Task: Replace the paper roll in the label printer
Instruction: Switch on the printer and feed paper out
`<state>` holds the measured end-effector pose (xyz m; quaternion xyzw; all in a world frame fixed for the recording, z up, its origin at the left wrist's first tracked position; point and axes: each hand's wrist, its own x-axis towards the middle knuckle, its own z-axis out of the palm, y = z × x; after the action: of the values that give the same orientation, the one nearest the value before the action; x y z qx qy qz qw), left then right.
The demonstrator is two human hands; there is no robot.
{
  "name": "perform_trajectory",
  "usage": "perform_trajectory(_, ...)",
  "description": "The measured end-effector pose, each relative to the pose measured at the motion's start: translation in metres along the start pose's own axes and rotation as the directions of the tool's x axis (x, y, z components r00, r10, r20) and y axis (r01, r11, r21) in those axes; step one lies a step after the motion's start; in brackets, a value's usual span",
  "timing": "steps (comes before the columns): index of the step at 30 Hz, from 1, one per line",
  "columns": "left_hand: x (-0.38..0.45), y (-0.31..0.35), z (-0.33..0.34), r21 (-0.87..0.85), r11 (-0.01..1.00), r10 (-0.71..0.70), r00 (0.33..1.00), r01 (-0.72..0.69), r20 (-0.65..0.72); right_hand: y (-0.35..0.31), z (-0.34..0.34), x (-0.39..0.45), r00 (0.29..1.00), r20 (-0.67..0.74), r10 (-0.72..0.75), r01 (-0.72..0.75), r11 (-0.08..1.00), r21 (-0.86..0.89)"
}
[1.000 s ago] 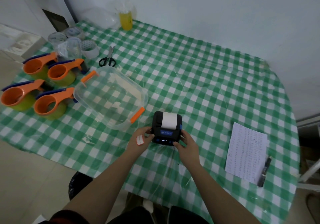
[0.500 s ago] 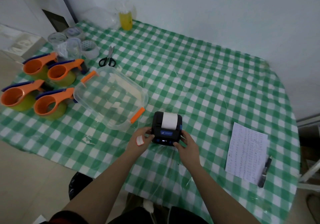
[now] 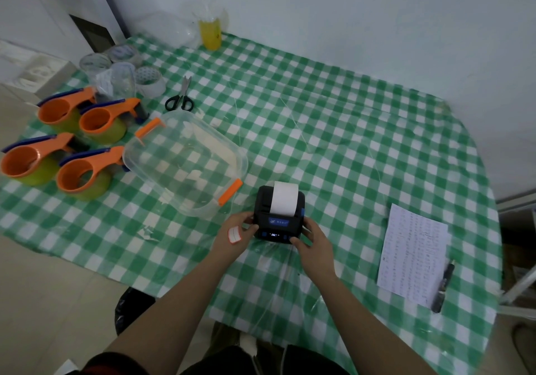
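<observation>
**Both hands hold the label printer at the near edge of the table**

The left hand [image 3: 236,234] grips the left side of the label printer [image 3: 279,215], thumb on its front corner and fingers curled round its far side; one small white sticker with a red border [image 3: 234,234] sits on the back of this hand. The right hand [image 3: 313,242] holds the printer's right side, its fingers curled against the casing and the thumb at the lower front corner. The one black printer stands low in the centre of the frame, a lit display on its front, with a strip of white paper [image 3: 283,199] lying over its top.

Just up and left of the printer stands one clear plastic box [image 3: 185,160] with two orange clips. Left of it are four orange tape dispensers [image 3: 84,176] in two rows. Above them, in the upper left, sit several rolls of clear tape [image 3: 149,80]; the exact number is hard to tell. One pair of black-handled scissors [image 3: 179,99] lies beside them. One yellow bottle [image 3: 211,33] stands at the far edge by the wall. At the right lies one printed sheet [image 3: 412,255], with one dark pen [image 3: 442,287] along its right edge.

Everything rests on a green-and-white checked tablecloth [image 3: 348,142] under a clear cover. A pale wall [image 3: 348,26] runs behind; beige floor [image 3: 43,287] shows at lower left.
</observation>
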<state>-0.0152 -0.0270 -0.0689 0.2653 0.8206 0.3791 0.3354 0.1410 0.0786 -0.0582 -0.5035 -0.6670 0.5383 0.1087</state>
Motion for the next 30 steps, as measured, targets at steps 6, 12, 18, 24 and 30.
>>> perform_trajectory(6, 0.0009, -0.0003, 0.0004, 0.001, 1.0, 0.007, 1.0, -0.007, -0.004, -0.0007, -0.0001, -0.0004, 1.0, 0.001, 0.003, -0.003, 1.0, 0.005)
perform_trajectory(12, 0.0007, 0.0003, -0.0004, -0.005, 1.0, 0.006, 1.0, -0.006, 0.0, -0.0006, 0.0002, -0.0006, 1.0, -0.006, -0.001, 0.001, 1.0, 0.0)
perform_trajectory(18, 0.0006, 0.0005, -0.0009, 0.002, 1.0, 0.017, 1.0, -0.017, 0.007, 0.0011, 0.0007, 0.0005, 1.0, -0.003, 0.007, -0.007, 1.0, 0.005)
perform_trajectory(24, 0.0006, 0.0005, -0.0007, 0.004, 1.0, 0.009, 1.0, -0.009, 0.014, 0.002, 0.0007, 0.0009, 1.0, 0.0, -0.002, 0.002, 1.0, 0.004)
perform_trajectory(30, 0.0005, 0.0003, -0.0007, -0.006, 1.0, 0.002, 1.0, -0.002, 0.014, 0.0023, 0.0008, 0.0012, 1.0, -0.001, -0.009, 0.009, 1.0, 0.008)
